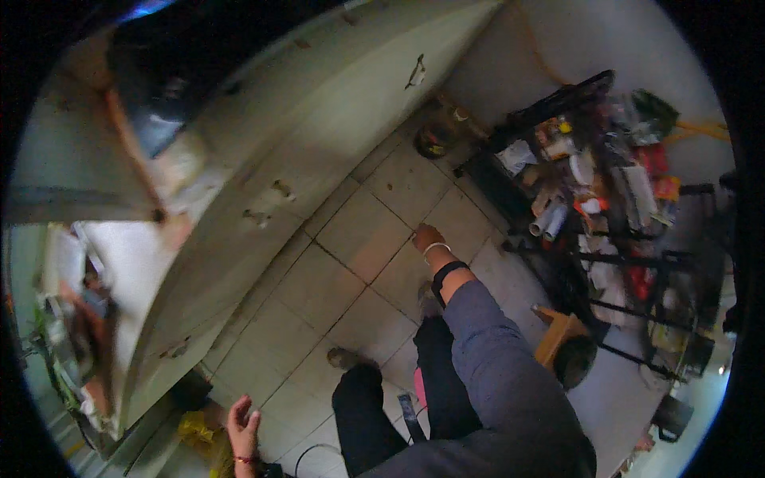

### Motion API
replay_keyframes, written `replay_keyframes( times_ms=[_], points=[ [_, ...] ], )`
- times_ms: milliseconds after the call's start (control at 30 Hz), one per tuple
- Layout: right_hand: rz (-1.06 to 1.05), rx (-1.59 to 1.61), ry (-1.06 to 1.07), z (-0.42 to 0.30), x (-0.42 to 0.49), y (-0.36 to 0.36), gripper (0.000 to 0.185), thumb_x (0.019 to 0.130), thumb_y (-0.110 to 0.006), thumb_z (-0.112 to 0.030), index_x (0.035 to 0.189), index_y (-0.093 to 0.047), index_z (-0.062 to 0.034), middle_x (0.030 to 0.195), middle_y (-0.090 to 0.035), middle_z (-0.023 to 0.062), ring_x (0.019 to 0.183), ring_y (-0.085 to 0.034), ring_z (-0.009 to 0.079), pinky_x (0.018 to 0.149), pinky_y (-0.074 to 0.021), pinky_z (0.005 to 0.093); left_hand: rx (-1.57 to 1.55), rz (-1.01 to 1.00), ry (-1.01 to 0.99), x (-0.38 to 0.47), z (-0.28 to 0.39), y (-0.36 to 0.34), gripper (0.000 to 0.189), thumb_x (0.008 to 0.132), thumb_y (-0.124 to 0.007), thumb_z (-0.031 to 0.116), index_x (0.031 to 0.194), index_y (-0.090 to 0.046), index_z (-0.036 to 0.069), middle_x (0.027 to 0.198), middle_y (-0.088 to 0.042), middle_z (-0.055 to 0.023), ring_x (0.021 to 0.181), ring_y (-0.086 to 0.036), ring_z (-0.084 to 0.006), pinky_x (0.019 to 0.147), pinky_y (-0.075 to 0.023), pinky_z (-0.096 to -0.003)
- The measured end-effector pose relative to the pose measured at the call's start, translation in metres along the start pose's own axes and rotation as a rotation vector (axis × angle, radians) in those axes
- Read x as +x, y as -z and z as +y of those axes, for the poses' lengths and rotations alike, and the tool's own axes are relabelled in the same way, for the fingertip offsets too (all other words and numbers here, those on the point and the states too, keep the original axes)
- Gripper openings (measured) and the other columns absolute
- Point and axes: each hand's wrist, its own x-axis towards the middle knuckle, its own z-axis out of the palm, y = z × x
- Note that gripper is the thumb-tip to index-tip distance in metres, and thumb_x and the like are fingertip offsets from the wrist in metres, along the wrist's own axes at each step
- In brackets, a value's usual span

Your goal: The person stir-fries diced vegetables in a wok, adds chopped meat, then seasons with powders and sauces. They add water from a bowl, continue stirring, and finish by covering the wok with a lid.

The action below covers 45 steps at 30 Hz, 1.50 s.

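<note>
My right hand point(428, 238), with a light bangle and a dark band on the forearm, reaches out over the tiled floor point(340, 257). Its fingers look curled, but whether they hold something small cannot be made out. At the lower left my left hand point(243, 427) is raised with its fingers apart and nothing in it, a red band at the wrist. It is nearest to a yellow bag point(196, 427). Ahead of both hands runs a long pale wall panel point(334, 125) with several chipped patches. Below are my legs in dark trousers.
A black metal rack point(597, 258) full of mixed packets, rolls and bags stands at the right. A cardboard box point(560, 339) lies beside it. A round dark container point(434, 140) sits on the floor near the far corner. A cable point(317, 447) curves near my legs.
</note>
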Motion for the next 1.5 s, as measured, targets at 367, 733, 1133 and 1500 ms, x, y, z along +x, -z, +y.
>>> replay_keyframes(
  times_ms=[367, 733, 1133, 1500],
  points=[
    [0.189, 0.237, 0.072, 0.011, 0.304, -0.124, 0.040, 0.092, -0.064, -0.028, 0.126, -0.058, -0.0064, 0.125, -0.059, 0.0176, 0.118, -0.055, 0.0357, 0.100, -0.0477, 0.0446, 0.121, 0.303, -0.007, 0.165, -0.167, -0.062, 0.042, 0.089, -0.068, 0.011, 0.128, -0.055, -0.001, 0.126, -0.058, -0.0114, 0.110, -0.058, -0.0216, 0.087, -0.0479, -0.0289],
    [-0.116, 1.164, 0.438, -0.021, 0.354, -0.168, 0.034, 0.087, -0.070, -0.013, 0.119, -0.059, -0.0107, 0.110, -0.060, 0.0090, 0.098, -0.061, 0.0235, 0.083, -0.0539, 0.0350, 0.058, 0.371, 0.067, 0.180, -0.189, -0.091, 0.030, 0.090, -0.065, 0.006, 0.119, -0.062, 0.006, 0.117, -0.064, -0.0056, 0.092, -0.058, -0.0125, 0.075, -0.0468, -0.0245],
    [-0.791, 1.836, 0.902, -0.085, -0.134, 0.173, 0.037, 0.085, -0.071, -0.005, 0.121, -0.059, -0.0087, 0.097, -0.061, 0.0060, 0.082, -0.064, 0.0168, 0.060, -0.0530, 0.0273, -0.069, 0.194, 0.183, -0.015, -0.028, -0.043, 0.042, 0.086, -0.067, 0.001, 0.126, -0.054, 0.002, 0.131, -0.057, -0.0112, 0.120, -0.055, -0.0244, 0.098, -0.0467, -0.0343],
    [-1.056, 1.407, 0.727, -0.181, -0.448, 0.320, 0.026, 0.091, -0.063, -0.004, 0.117, -0.060, -0.0057, 0.099, -0.059, 0.0070, 0.086, -0.064, 0.0158, 0.064, -0.0535, 0.0233, -0.385, 0.359, -0.024, -0.275, 0.112, -0.017, 0.043, 0.086, -0.070, 0.007, 0.127, -0.056, 0.003, 0.128, -0.058, -0.0092, 0.122, -0.054, -0.0227, 0.101, -0.0466, -0.0357]
  ],
)
